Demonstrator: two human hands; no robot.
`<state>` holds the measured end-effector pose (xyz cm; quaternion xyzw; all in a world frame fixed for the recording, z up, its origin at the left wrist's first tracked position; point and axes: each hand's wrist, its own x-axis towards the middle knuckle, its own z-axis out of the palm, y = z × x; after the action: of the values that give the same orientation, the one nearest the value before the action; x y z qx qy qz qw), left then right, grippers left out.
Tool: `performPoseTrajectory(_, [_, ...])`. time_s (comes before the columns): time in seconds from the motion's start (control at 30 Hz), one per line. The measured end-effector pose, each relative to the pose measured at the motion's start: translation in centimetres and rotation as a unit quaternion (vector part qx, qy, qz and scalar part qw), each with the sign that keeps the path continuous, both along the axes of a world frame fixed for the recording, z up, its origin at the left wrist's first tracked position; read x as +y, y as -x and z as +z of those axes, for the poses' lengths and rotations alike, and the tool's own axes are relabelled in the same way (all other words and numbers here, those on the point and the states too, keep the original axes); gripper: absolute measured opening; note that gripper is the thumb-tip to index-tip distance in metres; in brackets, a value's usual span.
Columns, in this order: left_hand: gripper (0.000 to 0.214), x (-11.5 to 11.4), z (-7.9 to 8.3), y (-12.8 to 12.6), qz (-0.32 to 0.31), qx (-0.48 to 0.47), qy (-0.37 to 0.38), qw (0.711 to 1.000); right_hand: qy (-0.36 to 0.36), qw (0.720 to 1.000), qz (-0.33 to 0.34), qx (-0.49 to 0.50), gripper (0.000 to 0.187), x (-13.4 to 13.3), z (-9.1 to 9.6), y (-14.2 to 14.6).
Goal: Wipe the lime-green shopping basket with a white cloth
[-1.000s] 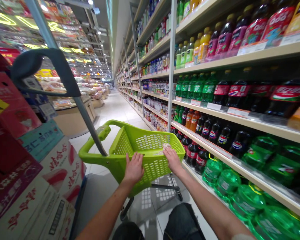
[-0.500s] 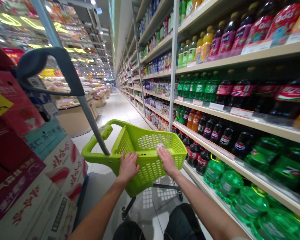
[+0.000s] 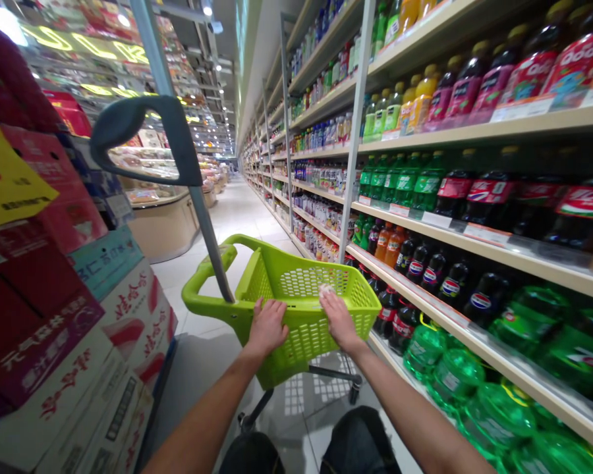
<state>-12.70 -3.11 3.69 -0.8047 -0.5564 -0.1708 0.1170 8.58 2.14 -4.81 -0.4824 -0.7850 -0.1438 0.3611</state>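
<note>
A lime-green plastic shopping cart (image 3: 300, 316) with perforated basket walls stands right in front of my knees, its side turned toward me. My left hand (image 3: 269, 326) has its fingers hooked over the basket's near rim, close to the grey pole. Farther right along that rim, my right hand (image 3: 340, 321) presses a crumpled whitish tissue or cloth (image 3: 326, 289) against the edge. Part of this wad is hidden under the fingers. The basket's visible inside shows only bare green plastic. A dark grey loop handle (image 3: 190, 148) sits on the pole at upper left.
Shelves (image 3: 425, 220) of soft-drink bottles run along the right, with large green bottles (image 3: 454, 375) at floor level. Stacked drink cartons (image 3: 128, 316) close in the left side. Ahead, a pale tiled aisle (image 3: 232, 204) leads past a rounded display counter (image 3: 163, 227).
The view has swung slightly left, so cart, shelves and cartons sit farther right in the picture. Both hands keep about the same places on the cart's rim.
</note>
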Motion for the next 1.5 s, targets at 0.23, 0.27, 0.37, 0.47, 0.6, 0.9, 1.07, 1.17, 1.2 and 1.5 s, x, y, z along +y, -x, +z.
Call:
performPoseTrajectory(0.23, [0.033, -0.2, 0.0, -0.9, 0.002, -0.004, -0.006, 1.000, -0.011, 0.996, -0.073, 0.045, 0.051, 0.0, -0.4, -1.2])
performPoseTrajectory(0.27, [0.034, -0.1, 0.0, -1.0, 0.000, 0.001, -0.006, 1.000, -0.018, 0.999, -0.030, 0.033, 0.054, -0.2, -0.3, 0.4])
performPoseTrajectory(0.37, [0.043, -0.1, -0.1, -0.6, -0.024, 0.026, -0.007, 0.999, -0.025, 0.999, 0.042, 0.017, 0.062, -0.5, -0.1, 2.5])
performPoseTrajectory(0.47, [0.051, -0.3, -0.3, 0.7, -0.008, 0.042, -0.034, 0.999, -0.021, 0.998, -0.021, 0.049, 0.062, -0.4, -0.5, -0.3])
performPoseTrajectory(0.6, [0.050, -0.3, -0.8, 1.3, 0.010, 0.056, -0.052, 0.997, -0.026, 0.988, -0.096, 0.115, 0.053, -0.2, -0.9, -2.3])
performPoseTrajectory(0.9, [0.045, -0.9, 0.4, 2.7, -0.037, 0.009, -0.121, 0.992, -0.046, 0.990, 0.097, 0.095, 0.062, -1.6, 2.1, 7.3])
performPoseTrajectory(1.07, [0.044, -1.4, 1.9, 8.3, 0.113, -0.064, -0.229, 0.965, -0.062, 0.985, 0.027, 0.157, 0.059, -0.2, 0.7, 3.2])
performPoseTrajectory(1.17, [0.041, -0.7, 1.8, 9.4, 0.083, -0.044, -0.190, 0.977, -0.051, 0.984, 0.035, 0.169, 0.057, 0.2, 2.1, 6.8])
performPoseTrajectory(1.2, [0.038, -0.4, 1.7, 9.3, 0.076, -0.041, -0.181, 0.980, -0.039, 0.983, 0.046, 0.175, 0.057, 0.1, 3.0, 8.9])
performPoseTrajectory(1.5, [0.034, 0.1, 1.8, 7.8, 0.087, -0.054, -0.180, 0.978, 0.017, 0.980, 0.134, 0.143, 0.054, -0.4, 6.3, 12.0])
